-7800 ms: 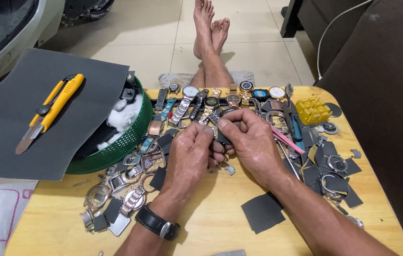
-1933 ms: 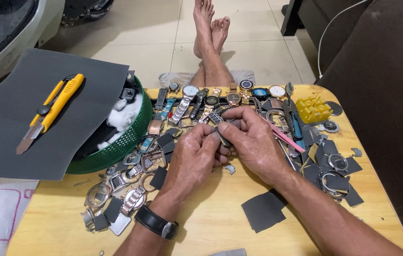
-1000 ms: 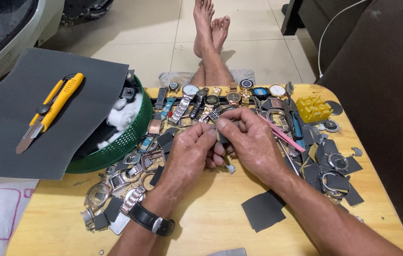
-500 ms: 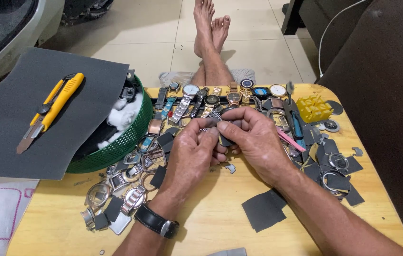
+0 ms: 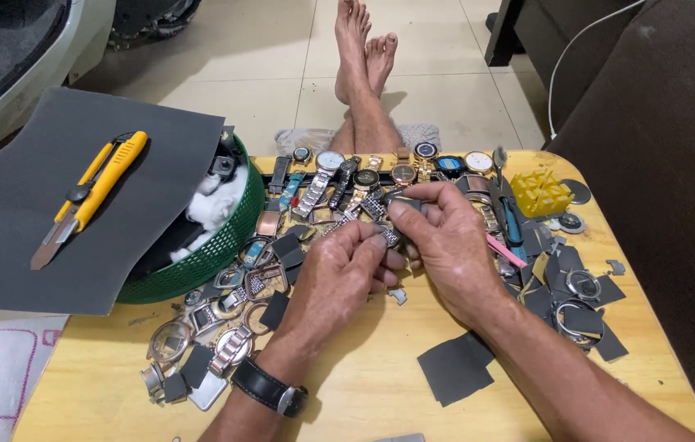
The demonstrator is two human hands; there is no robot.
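Together, the left hand and right hand pinched a silver watch band, fingers curled tight around it, above the wooden table toward its far edge, near the row of watches.

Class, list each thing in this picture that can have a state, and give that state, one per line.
Left hand: pinching a metal watch bracelet.
Right hand: gripping the same bracelet.
Yellow utility knife: lying flat, blade out.
Green plastic mesh basket: upright, partly covered by dark grey sheet.
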